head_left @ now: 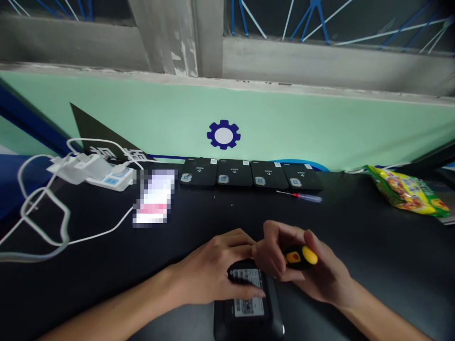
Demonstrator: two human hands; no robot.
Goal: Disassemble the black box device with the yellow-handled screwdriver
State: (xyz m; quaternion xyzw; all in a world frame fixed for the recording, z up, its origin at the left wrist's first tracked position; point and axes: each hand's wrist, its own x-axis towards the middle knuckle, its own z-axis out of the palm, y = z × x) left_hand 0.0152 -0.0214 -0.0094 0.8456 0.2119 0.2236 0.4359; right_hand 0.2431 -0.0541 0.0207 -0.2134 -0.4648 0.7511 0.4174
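A black rectangular device (pixel 249 327) with rounded corners lies on the table at the bottom centre, and a white printed label (pixel 250 308) faces up on it. My left hand (pixel 216 270) grips the device from its left side, thumb across the label and fingers over the far end. In my right hand (pixel 302 265) is a screwdriver (pixel 300 256) with a yellow and black handle, its butt end pointing towards the right. The fingers hide its shaft and tip, beside the device's far right part. Both hands are close together, their fingers almost touching.
Several flat black boxes (pixel 234 174) stand in a row along the wall. Before them lies a thin screwdriver (pixel 307 197) with a clear handle. A blurred-out phone (pixel 156 196), a white power strip (pixel 113 177) with cables, and a yellow-green snack packet (pixel 407 192) are also here.
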